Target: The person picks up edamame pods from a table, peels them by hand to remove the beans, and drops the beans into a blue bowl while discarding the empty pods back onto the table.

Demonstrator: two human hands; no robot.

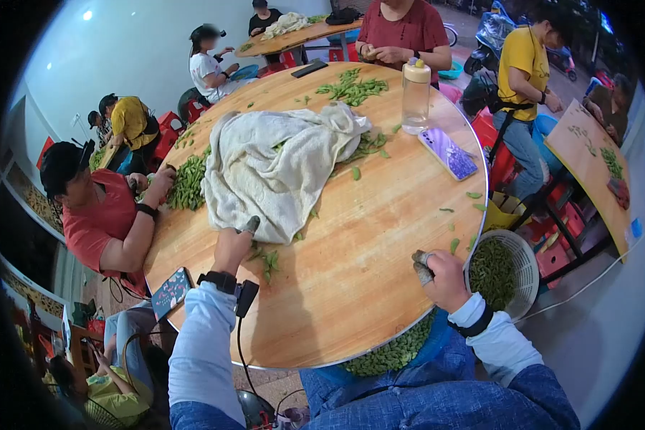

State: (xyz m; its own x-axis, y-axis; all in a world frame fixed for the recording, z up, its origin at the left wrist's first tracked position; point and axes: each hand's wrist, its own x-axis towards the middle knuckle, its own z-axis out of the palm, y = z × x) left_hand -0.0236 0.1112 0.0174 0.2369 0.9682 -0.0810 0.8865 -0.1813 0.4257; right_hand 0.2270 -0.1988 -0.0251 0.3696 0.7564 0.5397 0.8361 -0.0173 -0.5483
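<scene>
Two hands are over the table (365,287): left hand (233,247) at the edge of the towel (265,168), beside green pods (269,262), grip unclear; right hand (443,276) curled, contents hidden. Lifting single pods lightly would probably work best.

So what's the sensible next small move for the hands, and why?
Probably the left hand should pick a pod from the small cluster of green pods and bring it to the right hand: the cluster lies right beside the left hand, near the pale cloth's edge, and no pod shows in the right.
</scene>
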